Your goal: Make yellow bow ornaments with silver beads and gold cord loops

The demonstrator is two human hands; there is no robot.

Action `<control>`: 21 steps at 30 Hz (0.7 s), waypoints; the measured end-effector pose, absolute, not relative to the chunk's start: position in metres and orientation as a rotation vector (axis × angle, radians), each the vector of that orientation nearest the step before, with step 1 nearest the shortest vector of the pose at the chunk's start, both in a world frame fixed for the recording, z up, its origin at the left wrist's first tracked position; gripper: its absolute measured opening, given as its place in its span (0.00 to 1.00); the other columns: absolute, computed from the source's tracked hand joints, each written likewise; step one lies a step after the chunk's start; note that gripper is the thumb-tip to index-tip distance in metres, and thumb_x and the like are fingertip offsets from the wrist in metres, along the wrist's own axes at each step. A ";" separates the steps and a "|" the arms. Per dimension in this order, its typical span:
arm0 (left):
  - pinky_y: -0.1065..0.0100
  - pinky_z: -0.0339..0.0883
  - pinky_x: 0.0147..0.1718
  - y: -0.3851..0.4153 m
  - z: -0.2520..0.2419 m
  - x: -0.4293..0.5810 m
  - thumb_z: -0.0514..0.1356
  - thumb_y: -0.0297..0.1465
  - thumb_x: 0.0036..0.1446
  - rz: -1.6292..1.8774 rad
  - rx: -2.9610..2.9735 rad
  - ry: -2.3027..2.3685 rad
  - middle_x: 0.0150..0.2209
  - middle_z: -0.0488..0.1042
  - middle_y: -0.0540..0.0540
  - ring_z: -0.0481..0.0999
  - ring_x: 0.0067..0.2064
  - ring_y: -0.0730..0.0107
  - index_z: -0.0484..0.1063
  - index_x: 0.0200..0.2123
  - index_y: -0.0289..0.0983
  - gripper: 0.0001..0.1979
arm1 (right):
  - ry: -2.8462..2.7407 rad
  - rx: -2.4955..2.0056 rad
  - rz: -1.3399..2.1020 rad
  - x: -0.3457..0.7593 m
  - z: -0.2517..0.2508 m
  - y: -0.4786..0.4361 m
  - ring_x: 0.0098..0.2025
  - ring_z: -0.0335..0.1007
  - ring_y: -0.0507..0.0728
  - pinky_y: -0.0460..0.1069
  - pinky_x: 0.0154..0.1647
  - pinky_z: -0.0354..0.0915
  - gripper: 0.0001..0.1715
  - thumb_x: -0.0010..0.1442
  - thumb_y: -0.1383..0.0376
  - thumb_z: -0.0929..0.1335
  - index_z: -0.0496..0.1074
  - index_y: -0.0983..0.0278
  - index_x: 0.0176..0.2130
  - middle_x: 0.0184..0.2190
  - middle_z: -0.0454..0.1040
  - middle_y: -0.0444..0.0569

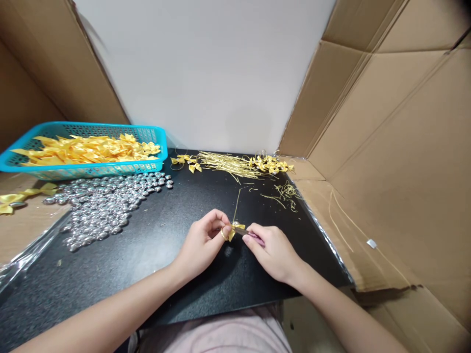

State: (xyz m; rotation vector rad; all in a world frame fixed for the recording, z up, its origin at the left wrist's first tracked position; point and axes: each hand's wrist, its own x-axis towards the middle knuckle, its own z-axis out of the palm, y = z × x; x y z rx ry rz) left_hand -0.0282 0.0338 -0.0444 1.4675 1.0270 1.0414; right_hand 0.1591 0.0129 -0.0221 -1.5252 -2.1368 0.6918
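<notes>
In front of me, my left hand (206, 238) pinches a small yellow ribbon bow (231, 235) between thumb and fingertips. A silver bead (236, 223) shows at the bow, and a thin gold wire (237, 203) rises from it. My right hand (272, 247) is closed around a purple-handled tool (256, 239) with a narrow metal blade. The blade's tip reaches the bow beside my left fingers; whether it is scissors or a knife I cannot tell.
A blue basket (143, 165) of yellow ribbon bows stands at the back left. Many silver beads (99, 211) lie before it. Gold wire lengths (230, 164), finished-looking bows (270, 163) and wire scraps (289, 191) lie across the back of the black table (176, 196). Cardboard walls (397, 147) flank it.
</notes>
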 end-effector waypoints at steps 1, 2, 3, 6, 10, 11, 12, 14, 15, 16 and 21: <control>0.73 0.60 0.28 0.034 -0.044 -0.028 0.60 0.34 0.55 1.040 1.466 1.026 0.25 0.71 0.52 0.69 0.27 0.73 0.64 0.31 0.38 0.08 | -2.141 -1.530 0.683 0.159 -0.022 0.013 0.23 0.59 0.50 0.45 0.26 0.49 0.15 0.64 0.60 0.62 0.63 0.62 0.27 0.20 0.65 0.40; 0.73 0.60 0.28 0.034 -0.044 -0.028 0.60 0.34 0.55 1.038 1.465 1.025 0.25 0.71 0.52 0.69 0.27 0.73 0.64 0.31 0.38 0.07 | -2.146 -1.535 0.674 0.159 -0.022 0.013 0.23 0.59 0.50 0.45 0.26 0.49 0.15 0.64 0.60 0.62 0.63 0.62 0.27 0.20 0.65 0.40; 0.73 0.60 0.28 0.034 -0.043 -0.028 0.60 0.34 0.55 1.036 1.465 1.024 0.25 0.71 0.52 0.69 0.27 0.73 0.63 0.31 0.38 0.07 | -2.152 -1.539 0.667 0.159 -0.023 0.013 0.23 0.59 0.50 0.45 0.26 0.49 0.15 0.64 0.60 0.61 0.64 0.62 0.27 0.20 0.65 0.41; 0.73 0.61 0.28 0.033 -0.043 -0.028 0.59 0.34 0.56 1.027 1.468 1.031 0.25 0.71 0.52 0.69 0.27 0.73 0.63 0.31 0.38 0.07 | -2.162 -1.545 0.654 0.159 -0.024 0.013 0.23 0.60 0.51 0.45 0.27 0.50 0.15 0.64 0.60 0.61 0.65 0.62 0.28 0.21 0.66 0.41; 0.73 0.61 0.28 0.033 -0.044 -0.027 0.60 0.34 0.55 1.028 1.467 1.041 0.25 0.72 0.52 0.70 0.27 0.72 0.64 0.31 0.38 0.08 | -2.166 -1.546 0.648 0.160 -0.024 0.013 0.23 0.60 0.51 0.45 0.26 0.50 0.15 0.64 0.60 0.62 0.66 0.62 0.27 0.21 0.67 0.41; 0.73 0.61 0.27 0.033 -0.044 -0.027 0.60 0.34 0.55 1.029 1.466 1.043 0.25 0.72 0.52 0.70 0.27 0.72 0.64 0.31 0.38 0.08 | -2.166 -1.547 0.648 0.159 -0.024 0.013 0.23 0.60 0.51 0.45 0.26 0.50 0.15 0.64 0.60 0.62 0.66 0.62 0.27 0.21 0.67 0.42; 0.73 0.60 0.27 0.033 -0.044 -0.027 0.60 0.34 0.55 1.029 1.465 1.046 0.25 0.72 0.52 0.70 0.27 0.72 0.64 0.31 0.38 0.08 | -2.166 -1.547 0.648 0.159 -0.023 0.013 0.23 0.60 0.51 0.45 0.26 0.49 0.15 0.64 0.60 0.62 0.66 0.62 0.27 0.21 0.67 0.42; 0.73 0.60 0.27 0.033 -0.043 -0.027 0.60 0.34 0.55 1.026 1.465 1.049 0.24 0.72 0.52 0.70 0.27 0.72 0.64 0.31 0.38 0.08 | -2.162 -1.553 0.649 0.159 -0.023 0.012 0.23 0.60 0.51 0.45 0.26 0.49 0.14 0.64 0.60 0.62 0.66 0.62 0.27 0.21 0.67 0.41; 0.73 0.60 0.27 0.033 -0.043 -0.027 0.60 0.34 0.55 1.025 1.466 1.050 0.24 0.72 0.52 0.70 0.27 0.72 0.64 0.31 0.39 0.07 | -2.161 -1.555 0.651 0.159 -0.023 0.012 0.23 0.61 0.51 0.45 0.26 0.49 0.14 0.64 0.60 0.62 0.66 0.62 0.27 0.20 0.67 0.41; 0.73 0.60 0.27 0.033 -0.043 -0.027 0.60 0.34 0.54 1.023 1.467 1.052 0.24 0.72 0.52 0.70 0.27 0.72 0.64 0.31 0.39 0.07 | -2.160 -1.557 0.652 0.159 -0.023 0.012 0.23 0.60 0.51 0.45 0.26 0.49 0.15 0.64 0.60 0.62 0.65 0.62 0.27 0.20 0.66 0.41; 0.73 0.60 0.28 0.034 -0.045 -0.027 0.59 0.34 0.55 1.005 1.480 1.057 0.24 0.72 0.52 0.70 0.27 0.72 0.63 0.31 0.39 0.07 | -2.156 -1.541 0.664 0.159 -0.024 0.013 0.22 0.59 0.50 0.45 0.26 0.48 0.15 0.64 0.60 0.62 0.64 0.62 0.26 0.19 0.64 0.41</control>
